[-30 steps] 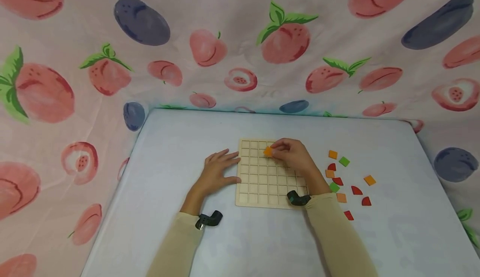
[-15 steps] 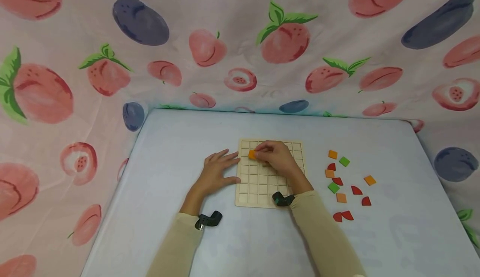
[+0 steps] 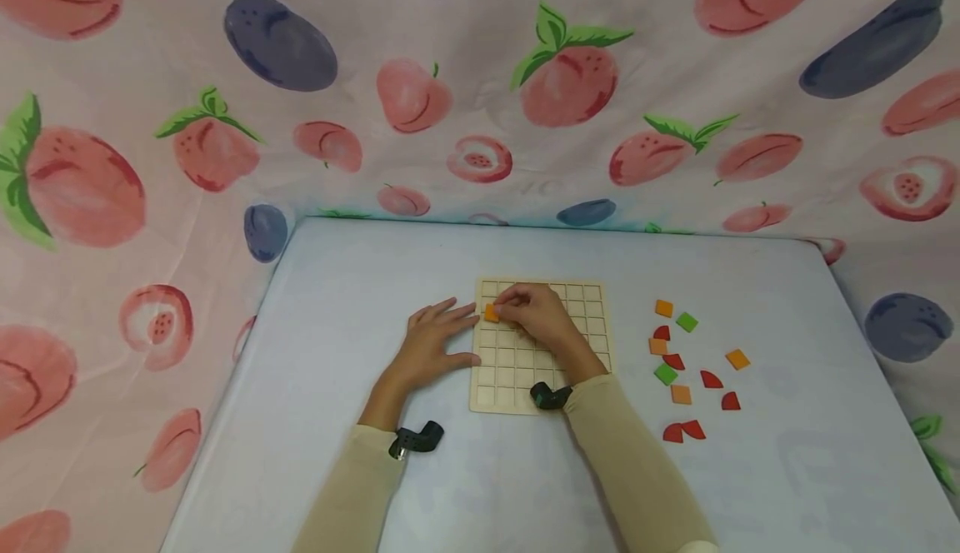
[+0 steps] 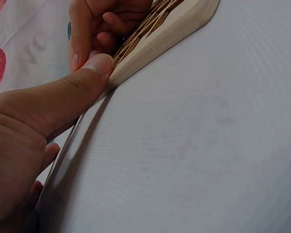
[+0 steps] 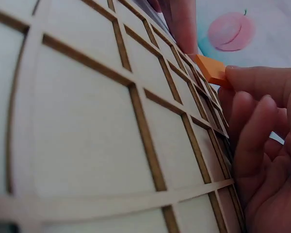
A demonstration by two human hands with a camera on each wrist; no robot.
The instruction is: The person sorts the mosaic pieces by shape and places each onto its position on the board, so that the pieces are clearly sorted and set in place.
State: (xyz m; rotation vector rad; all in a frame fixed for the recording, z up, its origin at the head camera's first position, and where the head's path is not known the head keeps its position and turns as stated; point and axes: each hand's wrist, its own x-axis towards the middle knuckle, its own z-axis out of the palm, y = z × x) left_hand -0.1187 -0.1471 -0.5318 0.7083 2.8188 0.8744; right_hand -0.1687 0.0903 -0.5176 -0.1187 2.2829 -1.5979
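A pale wooden grid board [image 3: 525, 382] lies on the table, its square cells framed by raised strips. My right hand [image 3: 536, 313] pinches an orange square tile [image 3: 491, 312] between thumb and fingers over the left column, second row from the far edge. In the right wrist view the orange tile [image 5: 211, 70] is tilted, close over the strips. My left hand [image 3: 431, 343] has its fingers spread, with the fingertips at the board's left edge. The left wrist view shows the left thumb [image 4: 82, 85] on the board's side edge [image 4: 155, 53].
Right of the board lie loose tiles: several orange squares [image 3: 738, 359], green squares [image 3: 687, 321] and several red quarter-circle pieces [image 3: 711, 380]. The white table [image 3: 360, 261] meets a fruit-printed cloth [image 3: 420, 28] behind and at the sides.
My right hand has moved left across the board, carrying the orange tile from the upper middle cells to the left column. My left hand has stayed in place.
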